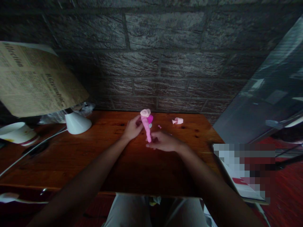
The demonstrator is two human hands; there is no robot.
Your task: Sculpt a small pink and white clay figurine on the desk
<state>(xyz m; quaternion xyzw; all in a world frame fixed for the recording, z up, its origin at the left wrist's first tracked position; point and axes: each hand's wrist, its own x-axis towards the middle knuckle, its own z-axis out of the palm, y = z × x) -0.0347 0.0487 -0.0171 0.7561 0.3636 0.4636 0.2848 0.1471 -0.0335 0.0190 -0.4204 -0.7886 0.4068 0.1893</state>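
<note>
A tall pink clay-like figure (pixel 146 124) stands upright on the wooden table (pixel 99 157), with a pale rounded top and a brighter magenta piece at its side. My left hand (pixel 133 127) pinches its upper part from the left. My right hand (pixel 163 142) has its fingers closed around the lower end. A small loose pale pink piece (pixel 178 120) lies on the table to the right, apart from both hands, and a tiny pink scrap (pixel 159 126) lies nearer the figure.
A lamp with a newspaper-print shade (pixel 35 80) and white base (pixel 77 123) stands at the left. A white cup (pixel 16 132) and a cable (pixel 30 149) lie further left. A brick wall backs the table. A booklet (pixel 243 186) overhangs the right edge.
</note>
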